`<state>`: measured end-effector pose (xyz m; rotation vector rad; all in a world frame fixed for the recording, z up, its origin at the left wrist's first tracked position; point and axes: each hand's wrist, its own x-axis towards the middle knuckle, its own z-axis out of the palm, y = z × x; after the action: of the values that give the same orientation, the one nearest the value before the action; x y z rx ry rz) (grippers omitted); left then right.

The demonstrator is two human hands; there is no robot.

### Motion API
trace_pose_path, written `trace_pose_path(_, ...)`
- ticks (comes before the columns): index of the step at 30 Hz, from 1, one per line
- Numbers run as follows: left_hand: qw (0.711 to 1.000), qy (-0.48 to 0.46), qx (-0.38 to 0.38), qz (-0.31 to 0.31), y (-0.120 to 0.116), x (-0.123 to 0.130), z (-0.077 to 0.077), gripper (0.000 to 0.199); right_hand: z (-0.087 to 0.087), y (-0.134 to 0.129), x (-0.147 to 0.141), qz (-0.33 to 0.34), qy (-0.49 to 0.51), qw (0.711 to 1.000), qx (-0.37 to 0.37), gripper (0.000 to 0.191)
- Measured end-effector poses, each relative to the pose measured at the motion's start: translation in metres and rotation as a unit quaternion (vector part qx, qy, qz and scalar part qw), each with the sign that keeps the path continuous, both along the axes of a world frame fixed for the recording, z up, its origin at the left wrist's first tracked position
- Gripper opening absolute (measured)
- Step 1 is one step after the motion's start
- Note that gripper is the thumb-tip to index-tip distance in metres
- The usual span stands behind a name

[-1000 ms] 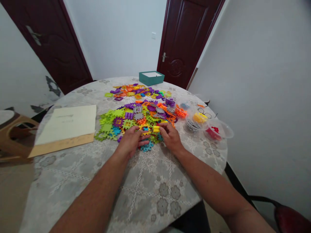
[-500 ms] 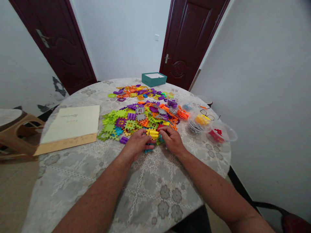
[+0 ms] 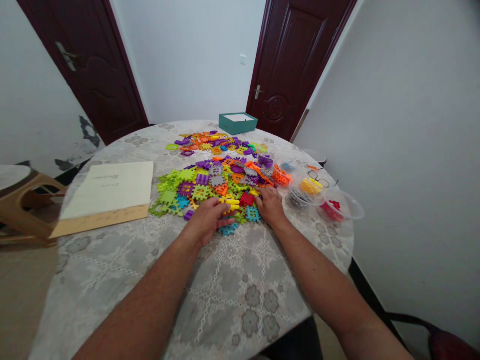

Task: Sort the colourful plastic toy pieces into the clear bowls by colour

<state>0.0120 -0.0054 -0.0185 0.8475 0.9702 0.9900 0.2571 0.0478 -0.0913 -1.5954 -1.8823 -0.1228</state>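
Note:
In my left hand [image 3: 210, 217] are yellow ribbed plastic building blocks [image 3: 233, 204], pinched between thumb and fingers at the front of the pile. My right hand [image 3: 270, 205] rests at the pile's right front, its fingertips closed on another yellow block [image 3: 254, 192]. Just left of those fingertips lies a red block [image 3: 247, 199]. A blue window-shaped block [image 3: 252, 214] sits below it, close to the right hand. Around both hands spreads a pile of interlocking blocks [image 3: 201, 193] in green, purple, grey and orange.
Clear bowls along the right hold sorted pieces: orange [image 3: 281, 176], yellow [image 3: 311, 186] and red [image 3: 333, 211]. Eyeglasses [image 3: 318, 181] lie behind them. A second block pile [image 3: 215, 143] and a green box [image 3: 238, 124] are farther back. At left lies a paper folder [image 3: 108, 190].
My right hand has moved away from the left hand, rightward and slightly forward, to the yellow block on the pile. The left hand keeps its yellow blocks, shifted slightly left.

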Motion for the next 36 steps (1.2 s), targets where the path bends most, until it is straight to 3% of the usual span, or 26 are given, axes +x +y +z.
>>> trace_pose_path(4, 1.0, -0.017, -0.001, -0.004, 0.0, 0.0, 0.0, 0.021, 0.005, -0.002, -0.001, 0.005, 0.008, 1.0, 0.0, 0.025)
trace_pose_path(9, 1.0, -0.009, -0.016, -0.005, 0.002, -0.001, -0.003, 0.02, 0.026, -0.016, -0.002, 0.018, 0.089, 0.994, 0.066, 0.024)
trace_pose_path(14, 0.999, -0.015, -0.025, -0.013, 0.001, 0.001, -0.006, 0.023, 0.044, -0.05, -0.025, 0.131, 0.173, 0.973, 0.079, 0.024)
trace_pose_path(18, 0.998, -0.036, -0.028, -0.034, -0.002, 0.003, -0.006, 0.021, 0.046, -0.067, -0.047, 0.237, 0.151, 0.959, 0.044, 0.025)
trace_pose_path(23, 0.998, -0.049, -0.026, -0.036, -0.003, 0.004, -0.004, 0.021, 0.043, -0.062, -0.054, 0.251, 0.123, 0.959, 0.041, 0.028)
trace_pose_path(28, 0.996, 0.062, 0.045, -0.053, -0.005, 0.007, 0.001, 0.035, 0.045, -0.06, -0.05, 0.283, 0.102, 0.953, 0.036, 0.026)
trace_pose_path(32, 0.994, 0.069, 0.049, -0.07, -0.007, 0.01, 0.003, 0.031, 0.045, -0.061, -0.049, 0.254, 0.179, 0.95, 0.002, 0.023)
trace_pose_path(36, 0.993, 0.059, 0.045, -0.093, -0.005, 0.01, -0.002, 0.033, 0.041, -0.058, -0.049, 0.216, 0.272, 0.933, -0.088, 0.023)
